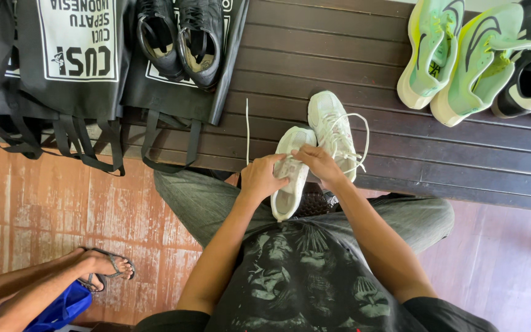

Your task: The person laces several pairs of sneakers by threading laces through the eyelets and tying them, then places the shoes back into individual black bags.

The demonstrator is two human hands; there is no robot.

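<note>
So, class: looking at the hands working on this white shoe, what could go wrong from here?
1. The near white sneaker overhangs the bench edge; if the left hand or right hand lets go, it might drop.
2. The loose white lace lying apart could get brushed off the bench.

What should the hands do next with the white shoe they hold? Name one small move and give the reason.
Probably draw the loose white lace toward the white shoe and thread it through an eyelet. Both the left hand and the right hand pinch that shoe's upper, which shows no lace, while the second white shoe on the dark wooden bench is already laced.
</note>
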